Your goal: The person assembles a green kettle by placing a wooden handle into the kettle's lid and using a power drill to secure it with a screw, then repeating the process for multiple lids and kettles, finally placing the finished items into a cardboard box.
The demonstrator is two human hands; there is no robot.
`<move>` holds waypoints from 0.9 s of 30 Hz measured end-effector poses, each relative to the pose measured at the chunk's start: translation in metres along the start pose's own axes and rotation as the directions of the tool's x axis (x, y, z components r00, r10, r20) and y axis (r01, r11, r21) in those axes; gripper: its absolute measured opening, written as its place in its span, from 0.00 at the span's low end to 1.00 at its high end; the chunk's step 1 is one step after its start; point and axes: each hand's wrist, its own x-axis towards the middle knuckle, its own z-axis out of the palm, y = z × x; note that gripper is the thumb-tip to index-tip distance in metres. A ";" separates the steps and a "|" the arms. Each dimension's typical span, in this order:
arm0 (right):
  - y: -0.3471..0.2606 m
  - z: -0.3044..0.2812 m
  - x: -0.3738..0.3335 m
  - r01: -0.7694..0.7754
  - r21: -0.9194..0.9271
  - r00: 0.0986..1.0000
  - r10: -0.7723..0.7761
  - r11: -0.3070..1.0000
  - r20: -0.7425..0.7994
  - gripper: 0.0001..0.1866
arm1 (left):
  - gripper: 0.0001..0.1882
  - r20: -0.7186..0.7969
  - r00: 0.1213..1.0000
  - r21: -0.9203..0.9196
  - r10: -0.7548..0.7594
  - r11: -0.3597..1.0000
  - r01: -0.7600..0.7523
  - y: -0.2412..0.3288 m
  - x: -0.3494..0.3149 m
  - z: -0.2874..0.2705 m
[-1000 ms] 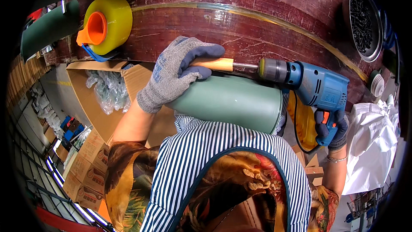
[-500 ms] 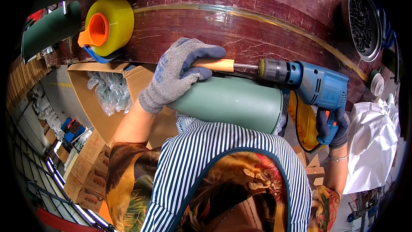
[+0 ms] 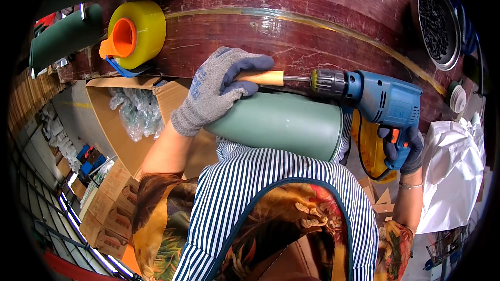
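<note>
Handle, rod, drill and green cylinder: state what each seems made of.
Handle: probably wood, smooth, from its pale tan colour and satin look.
Rod: likely bare metal, from its grey shine.
Drill: apparently hard plastic outside, from its moulded shape and low-sheen blue surface.
Green cylinder: smooth, soft sheen; plastic or coated sheet, the look leaves it open.

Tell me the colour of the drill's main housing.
The drill's main housing is blue; it shows best in the head view.
</note>
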 end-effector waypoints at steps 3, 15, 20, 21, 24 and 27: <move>-0.001 -0.006 0.002 0.004 -0.027 0.997 -0.002 1.000 0.075 0.33 | 0.23 0.008 1.000 0.047 -0.003 0.999 0.003 0.003 0.000 -0.001; 0.003 -0.018 0.002 0.058 -0.212 0.997 -0.045 0.976 0.065 0.40 | 0.25 0.010 1.000 0.061 0.015 0.998 -0.016 0.001 0.002 -0.003; 0.000 -0.012 -0.003 0.050 -0.156 0.995 -0.035 0.986 0.096 0.39 | 0.28 -0.014 1.000 0.107 -0.002 0.994 0.003 0.019 0.002 0.003; 0.000 -0.015 -0.006 0.043 -0.106 0.996 -0.035 0.993 0.080 0.41 | 0.28 -0.025 1.000 0.121 0.007 0.993 -0.004 0.017 0.002 0.005; 0.003 -0.021 -0.010 0.083 -0.142 0.992 -0.068 0.986 0.108 0.40 | 0.29 -0.031 0.999 0.126 0.037 0.991 -0.033 0.011 -0.001 0.009; 0.004 -0.020 -0.008 0.108 -0.144 0.980 -0.081 0.984 0.180 0.38 | 0.28 -0.027 0.998 0.073 0.055 0.996 -0.053 0.009 -0.004 0.009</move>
